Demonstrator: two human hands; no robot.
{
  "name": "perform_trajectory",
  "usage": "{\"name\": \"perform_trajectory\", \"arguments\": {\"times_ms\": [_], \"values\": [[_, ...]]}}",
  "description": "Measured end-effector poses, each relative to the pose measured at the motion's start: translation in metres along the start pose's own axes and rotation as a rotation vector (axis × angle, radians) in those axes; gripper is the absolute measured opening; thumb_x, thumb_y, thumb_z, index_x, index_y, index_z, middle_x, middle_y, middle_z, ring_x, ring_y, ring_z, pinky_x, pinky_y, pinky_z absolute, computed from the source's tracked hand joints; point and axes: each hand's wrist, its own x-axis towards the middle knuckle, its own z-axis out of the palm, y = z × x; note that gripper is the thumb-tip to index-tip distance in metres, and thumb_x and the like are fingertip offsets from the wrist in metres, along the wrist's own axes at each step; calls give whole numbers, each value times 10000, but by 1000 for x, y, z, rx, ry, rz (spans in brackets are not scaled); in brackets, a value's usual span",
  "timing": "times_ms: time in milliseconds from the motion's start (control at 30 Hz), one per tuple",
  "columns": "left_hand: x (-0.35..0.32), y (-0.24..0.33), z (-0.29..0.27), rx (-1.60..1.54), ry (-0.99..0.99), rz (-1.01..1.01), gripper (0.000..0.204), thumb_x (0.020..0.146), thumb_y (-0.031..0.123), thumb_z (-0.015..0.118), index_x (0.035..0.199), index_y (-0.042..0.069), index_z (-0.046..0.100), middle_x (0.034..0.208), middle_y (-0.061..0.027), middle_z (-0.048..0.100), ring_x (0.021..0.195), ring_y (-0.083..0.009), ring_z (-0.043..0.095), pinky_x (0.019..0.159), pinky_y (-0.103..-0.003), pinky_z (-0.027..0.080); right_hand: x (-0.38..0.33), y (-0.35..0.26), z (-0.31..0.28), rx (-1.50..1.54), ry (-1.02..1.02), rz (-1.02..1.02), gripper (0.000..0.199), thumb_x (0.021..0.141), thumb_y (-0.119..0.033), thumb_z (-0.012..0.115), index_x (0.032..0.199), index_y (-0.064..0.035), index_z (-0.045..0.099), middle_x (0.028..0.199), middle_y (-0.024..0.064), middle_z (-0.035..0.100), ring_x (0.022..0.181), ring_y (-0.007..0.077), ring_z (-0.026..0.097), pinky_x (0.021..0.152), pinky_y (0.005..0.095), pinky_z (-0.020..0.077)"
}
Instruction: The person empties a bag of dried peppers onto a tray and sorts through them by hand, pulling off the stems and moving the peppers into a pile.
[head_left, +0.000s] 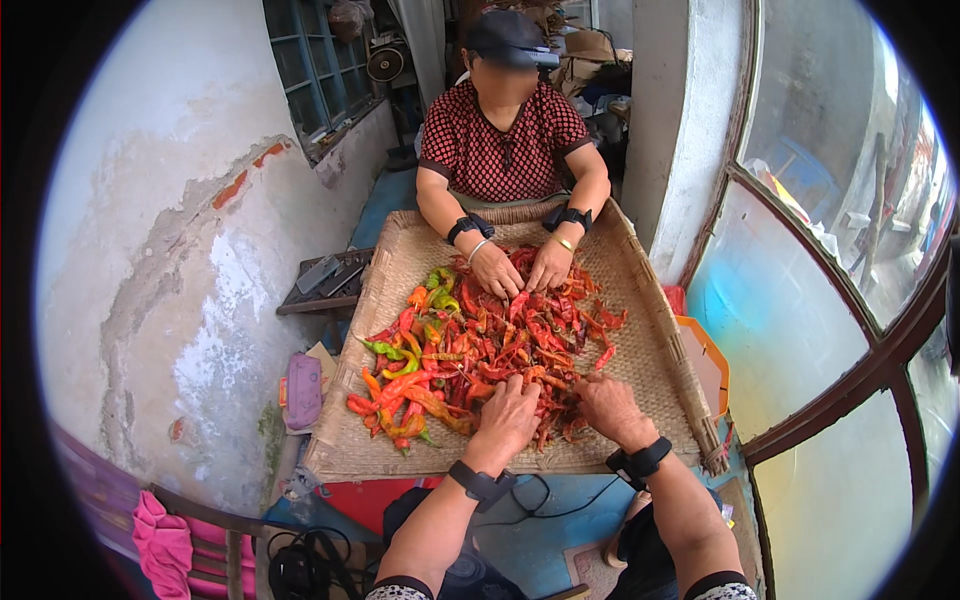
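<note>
A heap of chili peppers (470,340), mostly red and wrinkled, lies in a large woven tray (640,300). Fresher orange, yellow and green ones gather at its left side. At the near edge of the heap, my left hand (510,412) is closed, its fingertips curled down on a chili pepper. My right hand (610,406) is just to the right of it, also closed, with the fingers bent into the peppers; its grip is partly hidden by the hand itself. Orange-red peppers lie between my two hands. Both my wrists wear black bands.
Across the tray a person in a cap and red-patterned top (505,140) has both hands (520,268) in the peppers. A small stand (320,285) and purple pouch (303,390) are at left, a glazed frame (800,300) at right. A cable (545,510) trails below.
</note>
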Motion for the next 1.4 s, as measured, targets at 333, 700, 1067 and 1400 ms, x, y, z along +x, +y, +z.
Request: {"name": "perform_trajectory", "arguments": {"times_ms": [333,700,1067,1400], "values": [[5,-11,-13,-314,342,-17,134,814,30,597,935,31,539,922,-167,573,802,-348,611,684,-428,504,-6,16,-31,499,303,184,153,836,-139,629,916,-10,638,760,200,622,750,389,622,649,436,502],[20,-23,-20,-890,492,-139,281,834,84,634,1086,18,529,1043,-123,608,967,-224,602,880,-366,484,-26,83,-62,101,643,623,225,857,-150,612,1023,-1,643,913,199,662,869,367,626,736,419,490],[19,-8,-8,-1148,290,-134,319,867,106,607,1155,7,511,1076,-102,590,939,-155,586,792,-293,505,9,-29,-9,1013,146,115,373,881,-151,638,1198,33,569,855,90,649,749,141,611,673,298,510],[13,-6,-18,-1193,240,-174,265,949,194,524,1156,30,512,950,-30,575,793,-86,561,656,-234,493,16,-29,-11,1239,138,181,263,978,-200,502,1083,28,581,714,38,605,607,88,538,545,236,447]]}}
